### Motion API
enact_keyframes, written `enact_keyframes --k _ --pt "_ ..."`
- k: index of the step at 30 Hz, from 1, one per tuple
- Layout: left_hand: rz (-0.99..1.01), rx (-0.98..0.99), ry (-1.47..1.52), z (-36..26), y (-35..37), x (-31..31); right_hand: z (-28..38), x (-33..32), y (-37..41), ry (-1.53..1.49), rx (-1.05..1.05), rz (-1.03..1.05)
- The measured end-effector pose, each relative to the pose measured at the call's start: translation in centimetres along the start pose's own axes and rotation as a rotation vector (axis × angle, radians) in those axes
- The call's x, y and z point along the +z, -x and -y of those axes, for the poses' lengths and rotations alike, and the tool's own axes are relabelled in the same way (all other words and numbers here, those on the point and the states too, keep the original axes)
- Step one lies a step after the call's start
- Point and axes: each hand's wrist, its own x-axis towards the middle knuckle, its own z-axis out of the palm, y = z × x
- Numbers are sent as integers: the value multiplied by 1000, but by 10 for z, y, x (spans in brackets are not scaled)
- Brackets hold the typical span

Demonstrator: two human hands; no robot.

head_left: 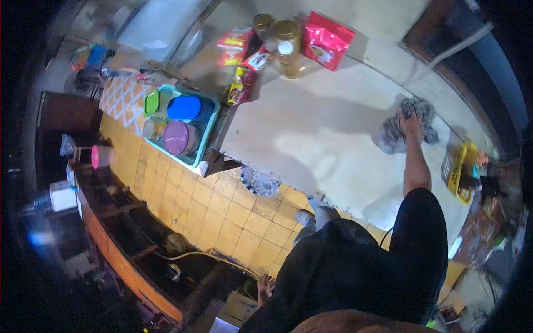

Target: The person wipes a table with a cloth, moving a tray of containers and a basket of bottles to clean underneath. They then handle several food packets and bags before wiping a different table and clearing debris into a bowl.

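Observation:
My right hand (pixel 411 123) presses on a crumpled grey cloth (pixel 393 135) near the far right part of the pale tabletop (pixel 288 125). Its fingers lie over the cloth, which bunches around and beyond them. Low in the view, my left hand (pixel 266 286) hangs away from the table, beside my dark clothing, with its fingers apart and nothing visible in it. Wet-looking, shiny patches show on the tabletop between the cloth and my body.
Jars (pixel 287 50), a red pouch (pixel 327 41) and small packets (pixel 242 85) stand at the table's back left. A turquoise tray (pixel 195 160) holds lidded containers. A yellow basket (pixel 459 172) sits at right. Below are floor tiles (pixel 222 222) and a wooden shelf unit (pixel 111 251).

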Motion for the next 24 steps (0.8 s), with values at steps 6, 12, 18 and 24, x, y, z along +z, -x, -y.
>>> enact_keyframes --k 6,12,18,24 --pt "-96 285 -67 -36 42 71 163 32 74 478 11 146" --pt "-120 290 -194 -84 37 135 295 129 265 236 -990 383" --pt "-300 376 -3 -81 68 134 387 111 273 -218 -836 683" --pt "-369 263 33 49 73 87 429 144 174 104 -712 208"
